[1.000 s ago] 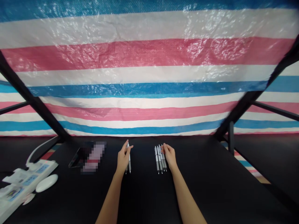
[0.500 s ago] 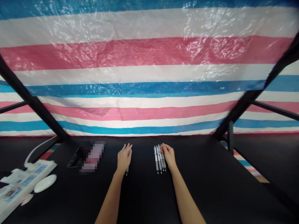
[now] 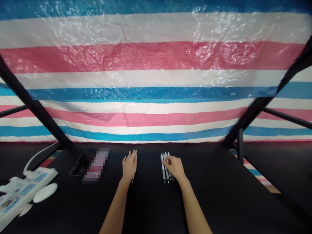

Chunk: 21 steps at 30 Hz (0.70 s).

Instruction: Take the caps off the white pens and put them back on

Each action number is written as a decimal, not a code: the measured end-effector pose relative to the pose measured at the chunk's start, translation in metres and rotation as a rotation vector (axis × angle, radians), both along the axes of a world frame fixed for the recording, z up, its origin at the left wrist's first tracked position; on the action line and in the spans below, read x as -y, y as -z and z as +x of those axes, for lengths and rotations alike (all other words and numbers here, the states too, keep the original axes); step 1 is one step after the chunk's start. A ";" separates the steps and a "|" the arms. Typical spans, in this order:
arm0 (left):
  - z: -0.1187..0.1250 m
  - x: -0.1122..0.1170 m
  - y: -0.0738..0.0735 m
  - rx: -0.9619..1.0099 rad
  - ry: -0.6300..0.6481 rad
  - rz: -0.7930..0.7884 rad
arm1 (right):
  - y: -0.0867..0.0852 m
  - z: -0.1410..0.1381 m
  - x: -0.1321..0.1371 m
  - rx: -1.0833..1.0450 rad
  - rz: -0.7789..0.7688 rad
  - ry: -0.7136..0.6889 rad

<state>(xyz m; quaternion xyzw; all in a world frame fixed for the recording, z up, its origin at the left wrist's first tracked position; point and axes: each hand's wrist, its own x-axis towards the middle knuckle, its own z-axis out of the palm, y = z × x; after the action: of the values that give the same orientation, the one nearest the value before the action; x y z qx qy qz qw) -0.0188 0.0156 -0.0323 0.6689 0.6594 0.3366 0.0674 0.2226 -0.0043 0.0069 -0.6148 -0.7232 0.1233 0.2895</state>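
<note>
I have the two hands well apart over the black table [image 3: 151, 204], the forearms slanting inward from the bottom edge. My left hand [image 3: 129, 165] lies palm down, its back to the camera, fingers stretched forward and slightly spread. Beneath it sits a pen [image 3: 133, 179], only the tip and a sliver along the thumb side showing; I cannot tell whether the hand grips it or just covers it. My right hand [image 3: 174, 165] bends left at the wrist, knuckles raised, thumb and forefinger drawn together over the row of white-and-grey pens [image 3: 163, 168]. Those pens lie side by side, tips toward me, right of the left hand. Whether that pinch has closed on one, I cannot tell.
</note>
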 end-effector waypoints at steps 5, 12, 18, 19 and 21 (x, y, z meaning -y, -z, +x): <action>0.000 -0.003 0.000 0.016 0.000 0.062 | 0.001 -0.007 0.001 0.059 0.011 0.013; -0.002 -0.006 0.001 0.049 -0.028 0.080 | 0.002 -0.017 0.003 0.192 0.072 0.122; -0.005 -0.003 -0.011 0.160 0.009 0.142 | 0.001 -0.025 0.005 0.180 0.055 0.138; -0.005 -0.001 -0.015 0.176 0.018 0.176 | 0.000 -0.025 0.006 0.150 0.054 0.134; -0.002 0.005 -0.023 0.185 0.039 0.241 | -0.002 -0.025 0.006 0.063 0.055 0.111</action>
<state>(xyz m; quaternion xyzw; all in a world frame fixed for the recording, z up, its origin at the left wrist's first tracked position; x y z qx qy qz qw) -0.0203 0.0108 -0.0091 0.6508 0.5922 0.4722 0.0539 0.1976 -0.0098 0.0091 -0.6492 -0.6999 0.0677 0.2899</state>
